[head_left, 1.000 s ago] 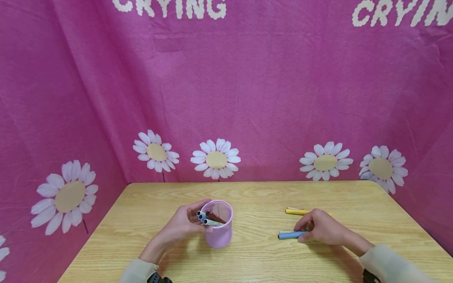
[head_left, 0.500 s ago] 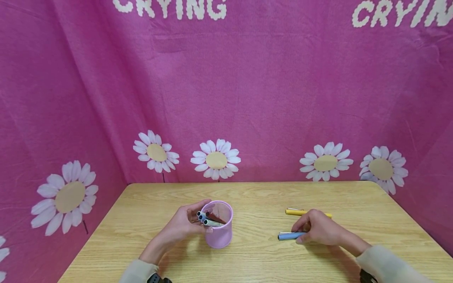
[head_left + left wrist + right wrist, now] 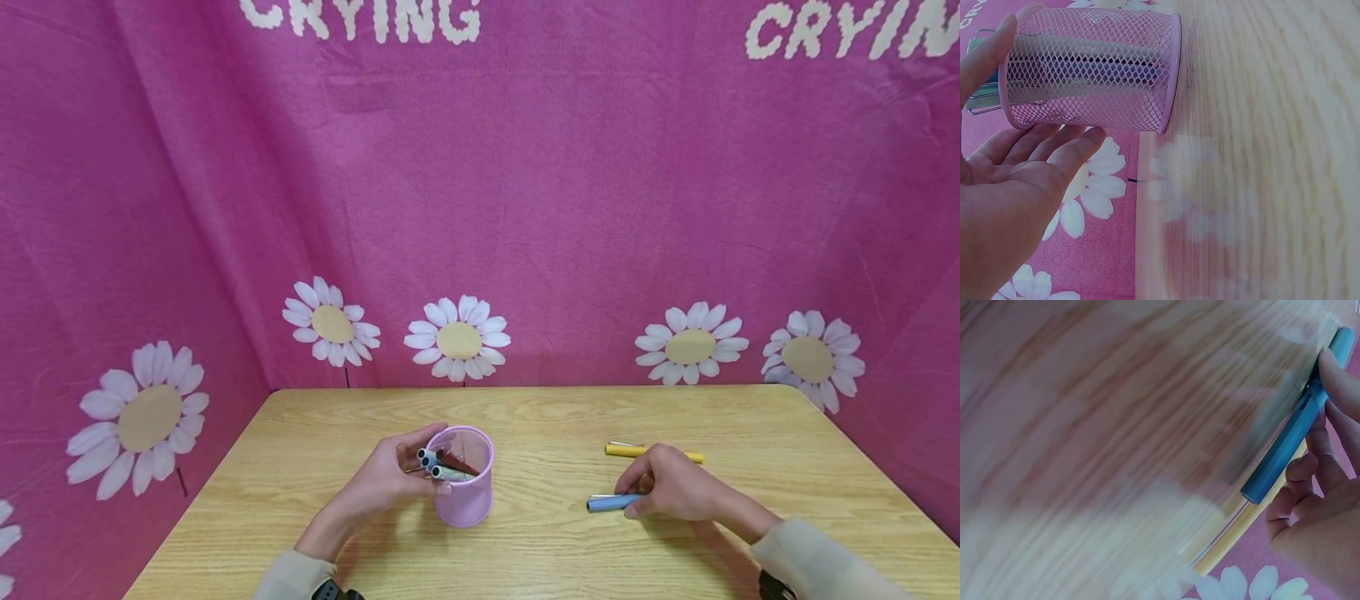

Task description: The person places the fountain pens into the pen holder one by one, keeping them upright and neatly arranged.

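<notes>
A pink mesh pen cup (image 3: 467, 503) stands upright on the table, holding several pens, among them a dark red one (image 3: 457, 462). My left hand (image 3: 378, 479) grips it from the left, thumb by the rim and fingers round the far side. In the left wrist view, pens with metal clips (image 3: 985, 103) poke out past the rim. Over on the right, my right hand (image 3: 678, 487) pinches a blue pen (image 3: 609, 503) between thumb and fingers, close over the wood. The right wrist view shows the pen's barrel (image 3: 1288, 444) extending beyond the fingers.
A yellow pen (image 3: 618, 449) lies just behind the right hand, which partly covers it. The wooden table (image 3: 540, 417) ends at the back against a magenta cloth (image 3: 570, 208) with printed daisies. Cloth also rises along both sides.
My right hand has shifted slightly left along with the blue pen, and more of the yellow pen shows. The left hand and the cup stay where they were.
</notes>
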